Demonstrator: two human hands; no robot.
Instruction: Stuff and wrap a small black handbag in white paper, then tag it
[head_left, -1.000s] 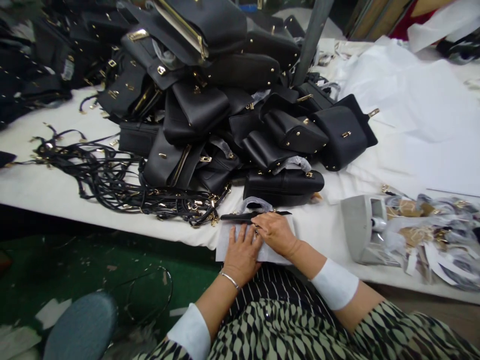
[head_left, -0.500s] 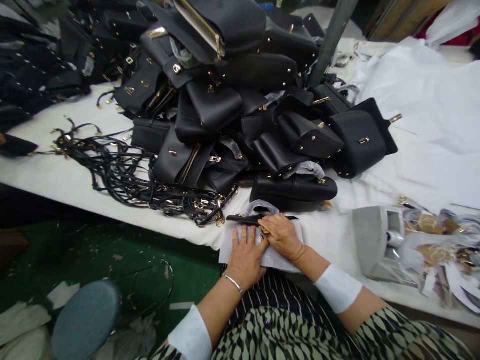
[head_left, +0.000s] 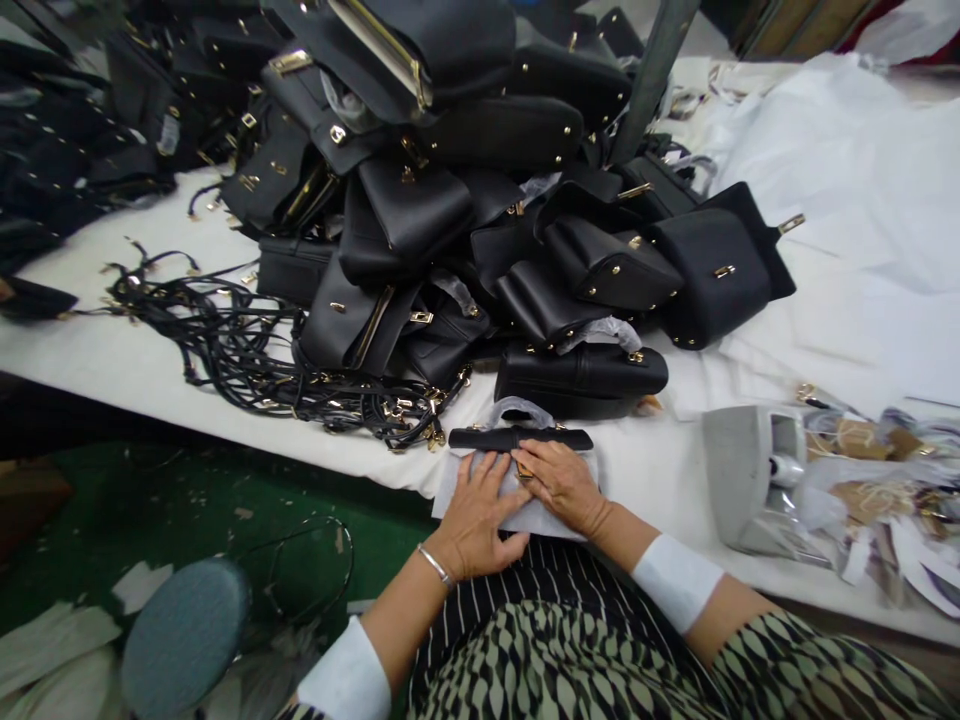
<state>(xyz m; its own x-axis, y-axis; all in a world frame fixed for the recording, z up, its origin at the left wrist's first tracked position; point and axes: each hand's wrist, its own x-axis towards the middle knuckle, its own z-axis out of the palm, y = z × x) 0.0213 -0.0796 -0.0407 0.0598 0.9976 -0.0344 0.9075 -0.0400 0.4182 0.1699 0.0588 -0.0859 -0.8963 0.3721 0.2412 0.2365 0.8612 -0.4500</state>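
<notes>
Pressing hands point(head_left: 517, 495) on white wrapping point(head_left: 551, 517)

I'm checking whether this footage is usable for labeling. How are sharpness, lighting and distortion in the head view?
Head view: the hands and nearby bags are fairly sharp; the far left corner is smeared; gold clasps glint without heavy glare; white paper at right is nearly blown out; the floor under the table is dim; the wide lens bows the table edge.

A strap piece point(head_left: 520, 438) lies just beyond both hands, on a sheet point(head_left: 457, 480) under them. Behind it rises a heap of bags point(head_left: 480, 210); loose straps point(head_left: 247, 350) lie left, a box point(head_left: 742, 470) right.
</notes>
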